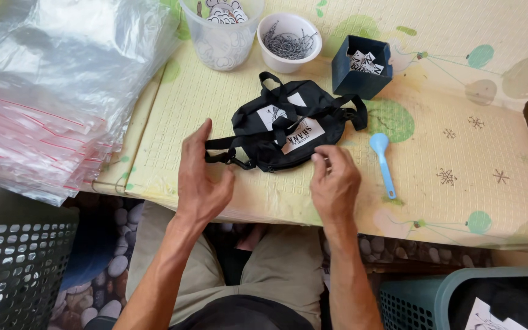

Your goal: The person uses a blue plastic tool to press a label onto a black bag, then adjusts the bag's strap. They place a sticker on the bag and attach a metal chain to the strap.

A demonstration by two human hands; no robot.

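A small black bag (288, 125) with straps and white printed labels lies on a pale yellow padded mat (435, 153). My left hand (200, 180) hovers just left of the bag, fingers spread, close to its strap and buckle (224, 156). My right hand (335, 180) sits at the bag's near right edge, with the fingertips pinched together by the bag's rim. Whether they pinch something small I cannot tell.
A stack of clear zip bags (50, 91) lies at left. Behind the bag stand a clear tub of small pieces (221, 30), a white bowl of metal hooks (288, 43) and a dark blue box of tags (362, 67). A light blue spoon (383, 162) lies right. Baskets (13, 263) (435, 299) flank my knees.
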